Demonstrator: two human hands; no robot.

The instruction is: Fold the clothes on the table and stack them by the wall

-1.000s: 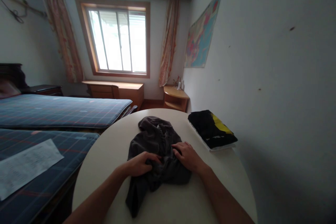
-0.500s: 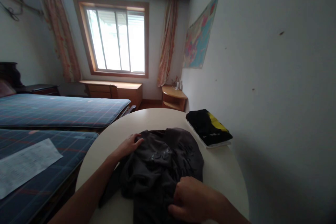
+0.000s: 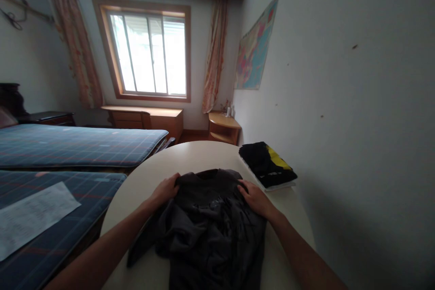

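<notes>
A dark grey T-shirt with shiny black lettering lies rumpled on the round white table, its neckline toward the far side. My left hand grips the shirt at its left shoulder, fingers curled on the cloth. At the opposite shoulder my right hand holds the fabric between thumb and fingers. One sleeve spreads out at the left beneath my left forearm. The shirt's lower part runs past the bottom edge of the view.
Folded black and yellow clothing rests on a white layer at the table's right rim, near the wall. Beds with plaid mattresses stand on the left, one bearing a paper sheet. A desk is under the window.
My right hand has moved from the shirt's lower right up to its right shoulder. The right side of the shirt lies straighter, and my left hand stays at the left shoulder.
</notes>
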